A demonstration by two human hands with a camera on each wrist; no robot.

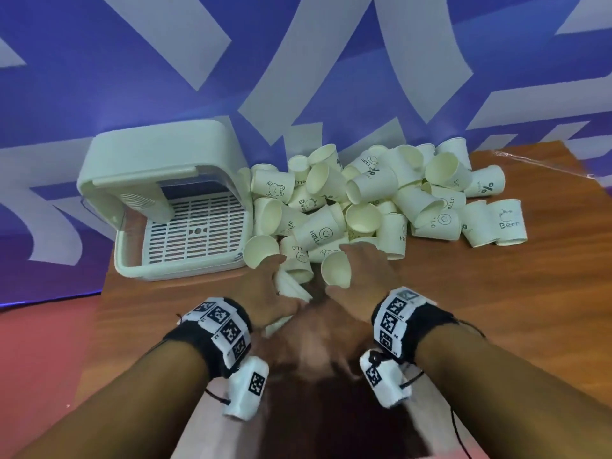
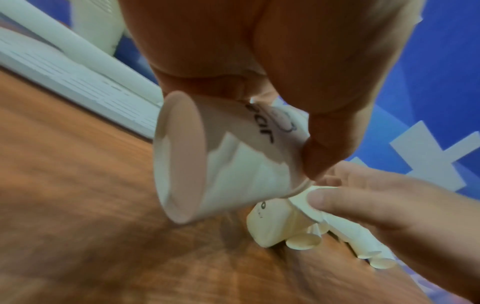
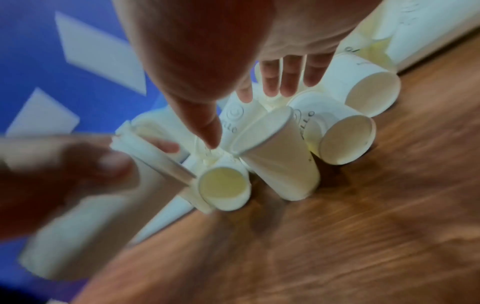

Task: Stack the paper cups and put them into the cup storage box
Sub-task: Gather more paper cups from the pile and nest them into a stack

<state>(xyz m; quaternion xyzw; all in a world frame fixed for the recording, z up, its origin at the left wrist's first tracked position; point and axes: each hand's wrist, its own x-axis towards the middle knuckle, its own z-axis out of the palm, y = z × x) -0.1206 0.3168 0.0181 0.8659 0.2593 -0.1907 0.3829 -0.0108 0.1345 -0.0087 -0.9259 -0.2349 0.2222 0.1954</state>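
Observation:
A heap of white printed paper cups [image 1: 381, 193] lies on the wooden table, right of the pale green cup storage box [image 1: 172, 180], whose lid is raised over a slotted tray. My left hand [image 1: 265, 286] grips a nested stack of cups [image 2: 221, 164] on its side near the heap's front edge, with the stack's bottom toward the wrist camera. My right hand [image 1: 361, 270] reaches over the front of the heap with straight, spread fingers [image 3: 285, 82]. Its thumb and fingertips touch a loose cup [image 1: 336, 268] that lies with its mouth toward me.
The box's base rim [image 1: 178, 271] sits at the table's left edge, close to my left hand. Bare wooden table [image 1: 496, 309] shows to the right and in front of the heap. A blue and white patterned wall stands behind.

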